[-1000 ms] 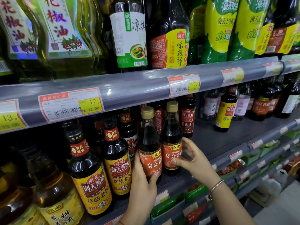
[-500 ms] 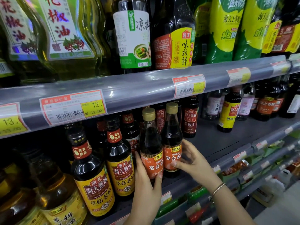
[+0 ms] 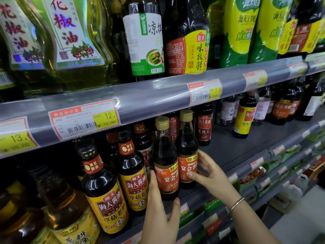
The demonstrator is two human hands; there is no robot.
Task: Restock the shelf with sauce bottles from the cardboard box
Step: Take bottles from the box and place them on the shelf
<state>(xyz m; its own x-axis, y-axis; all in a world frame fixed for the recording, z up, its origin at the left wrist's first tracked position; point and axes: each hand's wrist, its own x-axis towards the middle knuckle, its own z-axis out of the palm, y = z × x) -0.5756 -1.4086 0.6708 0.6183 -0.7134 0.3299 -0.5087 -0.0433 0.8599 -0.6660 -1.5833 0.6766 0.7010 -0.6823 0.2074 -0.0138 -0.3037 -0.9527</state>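
Two dark sauce bottles with gold caps and orange labels stand side by side at the front of the middle shelf (image 3: 233, 152). My left hand (image 3: 161, 205) grips the left bottle (image 3: 165, 155) low down, thumb across its base. My right hand (image 3: 209, 171) holds the right bottle (image 3: 187, 148) from its right side, thumb on the orange label. Both bottles are upright and touch each other. The cardboard box is out of view.
Soy sauce bottles with yellow labels (image 3: 133, 175) stand close on the left. More dark bottles (image 3: 204, 124) stand behind and further right (image 3: 245, 115). The upper shelf edge with price tags (image 3: 84, 118) hangs just above the caps. Bare shelf surface lies right of my right hand.
The view has shifted slightly closer. My left hand has slid a little lower on its bottle. Both bottles stay in the same spot.
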